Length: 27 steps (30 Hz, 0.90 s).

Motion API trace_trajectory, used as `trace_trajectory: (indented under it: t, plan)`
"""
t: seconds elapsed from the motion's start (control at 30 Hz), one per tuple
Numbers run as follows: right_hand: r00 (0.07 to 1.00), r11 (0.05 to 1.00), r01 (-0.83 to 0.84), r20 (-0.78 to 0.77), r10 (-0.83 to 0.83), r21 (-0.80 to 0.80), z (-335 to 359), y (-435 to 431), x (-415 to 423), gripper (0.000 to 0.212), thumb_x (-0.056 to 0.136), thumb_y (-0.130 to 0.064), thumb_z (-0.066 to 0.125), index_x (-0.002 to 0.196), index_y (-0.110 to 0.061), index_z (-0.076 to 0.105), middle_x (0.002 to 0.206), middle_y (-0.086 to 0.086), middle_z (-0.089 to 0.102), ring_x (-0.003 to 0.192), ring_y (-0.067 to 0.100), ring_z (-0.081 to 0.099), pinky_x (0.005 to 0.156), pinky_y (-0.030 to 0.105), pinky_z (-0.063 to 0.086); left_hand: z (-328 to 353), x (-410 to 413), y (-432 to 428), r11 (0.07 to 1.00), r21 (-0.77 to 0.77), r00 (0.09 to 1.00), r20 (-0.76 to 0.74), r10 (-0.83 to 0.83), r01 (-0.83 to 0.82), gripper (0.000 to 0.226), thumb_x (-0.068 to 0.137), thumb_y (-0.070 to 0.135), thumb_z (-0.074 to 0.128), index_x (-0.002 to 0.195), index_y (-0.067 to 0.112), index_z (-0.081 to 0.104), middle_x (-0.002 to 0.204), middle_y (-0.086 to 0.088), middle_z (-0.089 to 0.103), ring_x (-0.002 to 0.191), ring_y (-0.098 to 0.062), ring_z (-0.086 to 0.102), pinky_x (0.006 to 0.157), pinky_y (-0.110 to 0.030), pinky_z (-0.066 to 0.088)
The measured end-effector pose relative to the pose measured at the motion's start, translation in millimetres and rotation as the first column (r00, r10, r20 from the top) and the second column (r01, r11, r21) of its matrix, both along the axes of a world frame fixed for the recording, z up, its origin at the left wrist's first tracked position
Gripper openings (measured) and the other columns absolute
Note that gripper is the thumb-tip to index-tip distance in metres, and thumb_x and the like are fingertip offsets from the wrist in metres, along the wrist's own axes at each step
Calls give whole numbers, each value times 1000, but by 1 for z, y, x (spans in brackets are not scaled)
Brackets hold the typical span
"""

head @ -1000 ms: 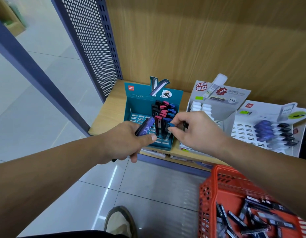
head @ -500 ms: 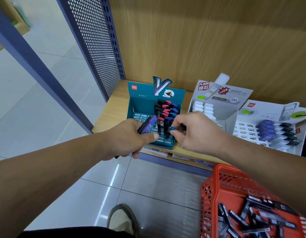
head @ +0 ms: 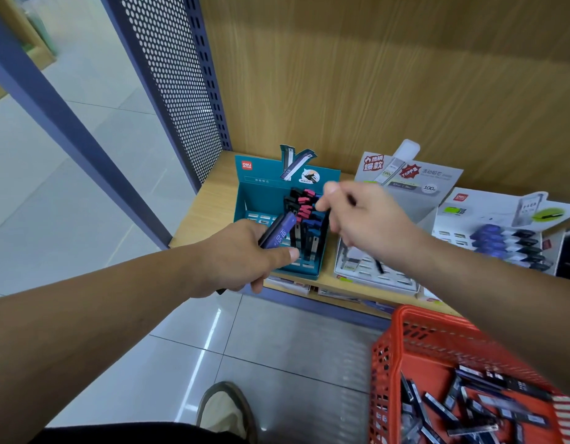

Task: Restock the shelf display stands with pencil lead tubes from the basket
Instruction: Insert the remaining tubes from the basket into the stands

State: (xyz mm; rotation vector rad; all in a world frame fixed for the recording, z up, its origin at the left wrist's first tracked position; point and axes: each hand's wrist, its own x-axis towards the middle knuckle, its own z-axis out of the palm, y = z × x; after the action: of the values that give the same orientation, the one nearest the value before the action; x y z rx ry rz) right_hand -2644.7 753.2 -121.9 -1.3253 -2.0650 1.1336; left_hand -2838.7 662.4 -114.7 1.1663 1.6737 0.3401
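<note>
At five o'clock the red basket (head: 386,373) holds loose lead tubes (head: 437,406). My left hand (head: 238,254) grips a purple tube (head: 280,232) at the front edge of the teal display stand (head: 261,193) on the shelf (head: 210,216). At its two o'clock my right hand (head: 366,219) is blurred, fingertips (head: 331,188) drawn together over the stand; I cannot tell if they pinch anything.

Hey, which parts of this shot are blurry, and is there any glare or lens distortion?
Head view: the right hand is smeared by motion, so its grip is unreadable; the red basket is soft; the left hand and its purple tube are sharp, HB 0.5 legible; a glare streak lies on the floor tiles; the wide lens tilts the blue post.
</note>
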Motion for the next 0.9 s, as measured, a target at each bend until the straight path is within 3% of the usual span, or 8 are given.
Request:
trace_trajectory:
  t: [0.07,0.17,0.27,0.33,0.43,0.57,0.73,0.9]
  plan:
    - [962,962,132,-204,-183,-237,12,4,1,50,111,-45,35,86,-13,65,69,3,66,59,12,56,61,30,45,5,6,-1,1000,21,997,73,12,-13,40,96,46,68,101,6,65,53,4,62,42,-8,46,43,-23,35]
    - [898,888,296,-213,-385,-352,20,6,2,51,109,-51,35,76,-20,57,71,-1,63,59,16,46,56,30,36,19,22,-2,999,40,980,198,26,-35,30,100,39,65,104,10,70,58,10,66,39,-6,44,42,-22,31]
    - [805,808,284,-330,-494,-517,23,4,3,48,108,-55,36,77,-20,48,71,3,53,48,16,32,44,25,25,30,35,0,995,14,930,357,89,-100,23,102,31,64,110,10,67,84,0,76,37,-6,45,37,-19,27]
    - [786,809,219,-392,-478,-546,25,0,4,46,107,-55,39,81,-18,47,73,7,51,45,17,33,43,25,29,31,39,2,990,15,907,403,125,-143,16,101,26,66,105,11,66,88,-6,75,40,-6,47,36,-18,27]
    - [824,856,172,-405,-397,-488,27,-1,12,39,102,-48,57,91,-11,55,80,10,53,48,22,46,46,33,45,28,36,6,974,45,895,408,183,-220,10,96,20,72,99,12,68,86,-8,70,53,-10,50,39,-20,27]
    - [963,969,90,-229,-144,-231,27,3,35,13,94,-22,77,95,-9,73,75,17,66,56,25,62,59,40,58,29,22,12,931,103,893,335,300,-351,11,92,21,77,98,12,72,65,-7,56,47,-10,41,38,-21,27]
    - [993,985,-83,-96,70,-149,21,-1,36,8,87,-9,82,93,-9,76,77,10,75,68,17,72,66,27,59,34,10,14,886,154,856,372,358,-438,17,89,12,78,105,12,72,59,-3,51,46,-9,42,39,-22,26]
    - [990,993,-111,-91,107,-39,8,-5,28,12,83,-11,86,85,-15,75,79,7,73,64,6,61,65,19,53,38,6,11,890,185,873,356,334,-416,17,90,9,77,106,10,71,60,-7,50,41,-8,40,37,-19,28]
